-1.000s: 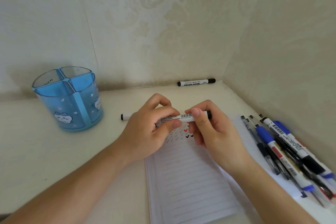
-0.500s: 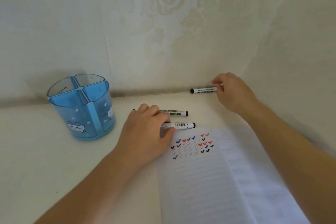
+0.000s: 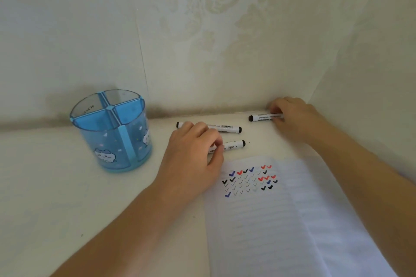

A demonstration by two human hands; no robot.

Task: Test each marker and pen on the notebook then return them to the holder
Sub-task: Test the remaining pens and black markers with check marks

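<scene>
Cream wallpaper (image 3: 202, 29) with a faint embossed leaf pattern covers two walls that meet in a corner on the right. A dark, grubby line runs where the back wall meets the off-white tabletop (image 3: 56, 186). On the left of that surface, near the back wall, stands a translucent blue holder (image 3: 108, 141). It is round, split into four compartments, and has small cartoon faces printed on its side.

A lined notebook (image 3: 270, 220) lies open at the lower right, its top lines filled with rows of black, red and blue check marks (image 3: 247, 180).

Three white markers with black ends lie between holder and corner. The far marker (image 3: 266, 116) sits just beside the back wall. The right hand (image 3: 292, 117) has its fingers curled round the marker's right end, with the black cap pointing left. The middle marker (image 3: 225, 128) rests flat on the table and passes partly under the knuckles of the left hand (image 3: 193, 155). The near marker (image 3: 234, 144) lies just above the notebook's top edge. The left thumb and forefinger pinch its barrel, and the other fingers are bent over it. Both forearms reach in from the bottom edge.
</scene>
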